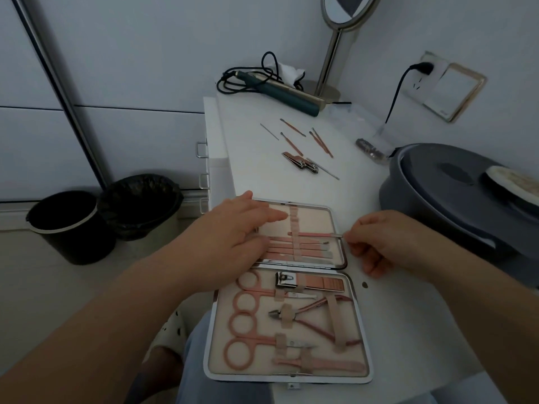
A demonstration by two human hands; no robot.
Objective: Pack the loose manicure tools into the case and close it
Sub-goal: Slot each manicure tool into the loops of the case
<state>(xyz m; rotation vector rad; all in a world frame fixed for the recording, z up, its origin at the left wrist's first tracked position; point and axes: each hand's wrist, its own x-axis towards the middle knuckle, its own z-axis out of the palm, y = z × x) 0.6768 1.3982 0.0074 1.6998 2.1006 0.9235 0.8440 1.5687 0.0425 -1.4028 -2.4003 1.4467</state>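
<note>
The right hand (379, 243) is pinching a thin tool (318, 234), sliding it under the strap; the left hand (233, 225), fingers flat, is steadying the case (335, 217); keeping it level would help.

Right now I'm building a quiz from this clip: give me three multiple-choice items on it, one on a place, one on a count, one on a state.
1. Where do the loose tools lie?
A. On the table beyond the case
B. In a bin
C. On the grey lid

2. How many bins stand on the floor?
A. One
B. Two
C. Four

3. What state is the case in?
A. Shut
B. Open flat
C. Standing on edge

Answers:
1. A, they are scattered on the white table behind the case.
2. B, two black bins stand side by side.
3. B, both halves lie flat; the right hand pinches a thin tool at the far half and the left hand rests there.
</note>
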